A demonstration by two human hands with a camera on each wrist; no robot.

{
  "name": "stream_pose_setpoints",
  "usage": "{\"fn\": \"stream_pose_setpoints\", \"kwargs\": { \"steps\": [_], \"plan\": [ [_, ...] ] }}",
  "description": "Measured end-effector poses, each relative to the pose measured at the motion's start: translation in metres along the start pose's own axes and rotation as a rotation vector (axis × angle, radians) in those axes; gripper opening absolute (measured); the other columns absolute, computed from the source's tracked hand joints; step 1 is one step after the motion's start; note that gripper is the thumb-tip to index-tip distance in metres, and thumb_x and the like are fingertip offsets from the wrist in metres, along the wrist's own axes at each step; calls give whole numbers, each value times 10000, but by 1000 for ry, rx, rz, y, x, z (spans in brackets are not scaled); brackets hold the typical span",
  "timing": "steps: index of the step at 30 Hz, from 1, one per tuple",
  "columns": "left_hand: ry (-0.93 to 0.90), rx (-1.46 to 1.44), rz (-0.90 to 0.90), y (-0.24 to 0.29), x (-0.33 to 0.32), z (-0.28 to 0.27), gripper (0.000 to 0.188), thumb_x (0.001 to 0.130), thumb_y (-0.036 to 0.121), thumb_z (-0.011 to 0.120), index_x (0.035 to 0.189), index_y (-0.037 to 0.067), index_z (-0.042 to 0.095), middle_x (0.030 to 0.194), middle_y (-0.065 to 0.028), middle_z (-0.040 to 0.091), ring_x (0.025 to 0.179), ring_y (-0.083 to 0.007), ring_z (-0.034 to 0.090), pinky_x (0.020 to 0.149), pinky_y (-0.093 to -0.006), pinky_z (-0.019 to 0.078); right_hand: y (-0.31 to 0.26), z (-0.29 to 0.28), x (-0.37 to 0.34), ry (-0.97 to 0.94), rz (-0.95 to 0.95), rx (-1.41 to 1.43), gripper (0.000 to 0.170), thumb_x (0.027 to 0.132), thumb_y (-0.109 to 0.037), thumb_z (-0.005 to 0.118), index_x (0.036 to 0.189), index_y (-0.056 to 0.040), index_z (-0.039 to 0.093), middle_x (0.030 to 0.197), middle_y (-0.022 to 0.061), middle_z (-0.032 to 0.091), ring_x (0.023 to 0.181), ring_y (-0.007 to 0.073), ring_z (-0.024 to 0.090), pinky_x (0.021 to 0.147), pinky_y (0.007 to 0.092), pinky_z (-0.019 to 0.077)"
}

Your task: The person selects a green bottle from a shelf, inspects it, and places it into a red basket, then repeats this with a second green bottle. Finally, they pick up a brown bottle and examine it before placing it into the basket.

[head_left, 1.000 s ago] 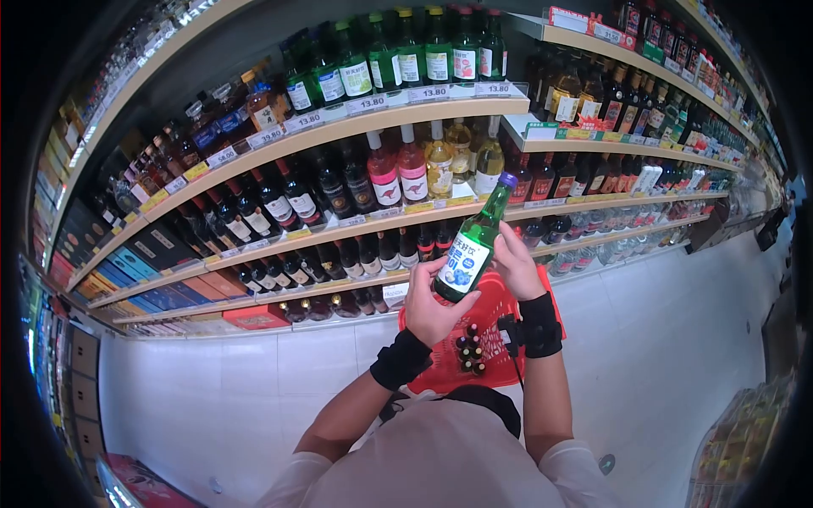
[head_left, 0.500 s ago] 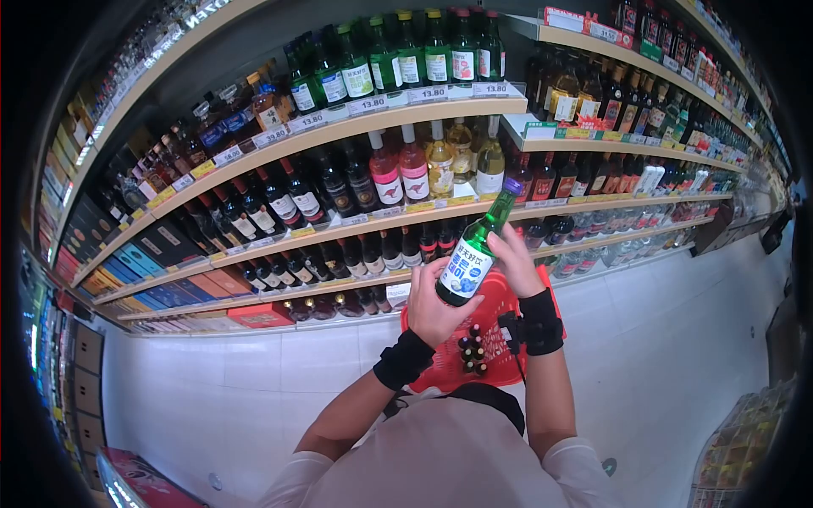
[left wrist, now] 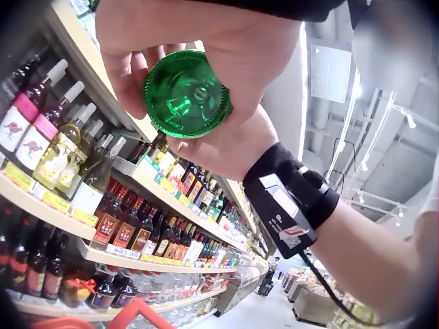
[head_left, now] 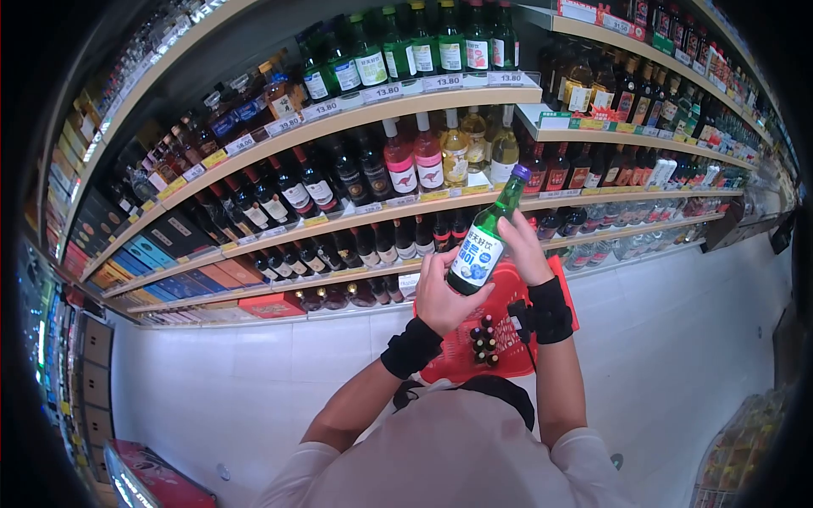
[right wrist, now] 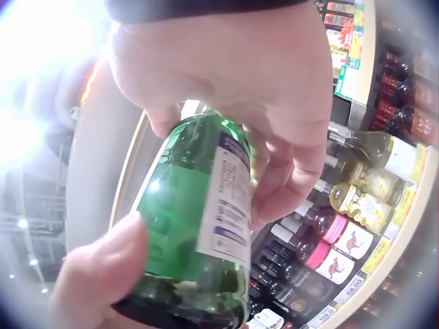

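Note:
A green glass bottle (head_left: 481,251) with a purple cap and a white label with blueberries is held tilted in front of the chest, its neck up and to the right in the head view. My left hand (head_left: 453,298) grips it around the lower part, thumb across the front near the base. Higher up, my right hand (head_left: 527,247) holds it by the shoulder and neck. The left wrist view looks onto the round bottle base (left wrist: 186,96). A printed back label (right wrist: 230,202) shows in the right wrist view, with my left thumb (right wrist: 110,264) beside the glass.
A red shopping basket (head_left: 440,362) with several small dark-capped bottles (head_left: 484,343) lies below my hands. Shelves of bottles curve ahead, with green bottles (head_left: 373,61) on an upper shelf (head_left: 356,116) and wine bottles (head_left: 398,162) beneath. Pale floor (head_left: 254,372) runs around me.
Both hands keep hold of the bottle, which turns slightly so the label faces me at another angle. In the head view, shelves and basket shift a little to the right.

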State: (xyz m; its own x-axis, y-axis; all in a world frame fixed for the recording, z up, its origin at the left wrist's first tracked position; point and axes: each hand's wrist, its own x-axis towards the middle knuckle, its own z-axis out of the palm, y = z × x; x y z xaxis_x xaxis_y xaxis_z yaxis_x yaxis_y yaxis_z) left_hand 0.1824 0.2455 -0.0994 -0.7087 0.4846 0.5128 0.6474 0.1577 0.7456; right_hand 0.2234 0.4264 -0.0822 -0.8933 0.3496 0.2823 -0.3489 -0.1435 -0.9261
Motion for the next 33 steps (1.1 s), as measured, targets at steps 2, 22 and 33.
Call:
{"fn": "stream_pose_setpoints", "kwargs": {
  "steps": [2, 22, 33],
  "plan": [
    [-75, -345, -123, -3, 0, -3, 639, 708, 205, 849, 1207, -11, 511, 1161, -124, 545, 1005, -209, 614, 875, -325, 499, 8, -6, 2, -20, 43, 36, 352, 1023, -264, 471, 1285, -29, 473, 1146, 32, 571, 1022, 83, 533, 862, 252, 436],
    [-358, -1154, -441, -45, 11, -26, 449, 1037, 277, 361, 1408, 25, 367, 1285, -129, 560, 1209, -215, 534, 1029, -353, 417, 8, 23, 27, 110, -71, -22, 279, 954, -226, 611, 1089, 17, 588, 926, 39, 659, 815, 78, 604, 743, 238, 479],
    [-657, -1784, -772, -66, 10, -23, 640, 1004, 511, 264, 1361, 3, 421, 1134, -262, 582, 855, -366, 654, 663, -412, 546, 15, 19, 36, 9, 110, 277, 294, 1004, -261, 499, 1163, -18, 545, 1047, 31, 610, 866, 92, 603, 761, 249, 488]
  ]
}}
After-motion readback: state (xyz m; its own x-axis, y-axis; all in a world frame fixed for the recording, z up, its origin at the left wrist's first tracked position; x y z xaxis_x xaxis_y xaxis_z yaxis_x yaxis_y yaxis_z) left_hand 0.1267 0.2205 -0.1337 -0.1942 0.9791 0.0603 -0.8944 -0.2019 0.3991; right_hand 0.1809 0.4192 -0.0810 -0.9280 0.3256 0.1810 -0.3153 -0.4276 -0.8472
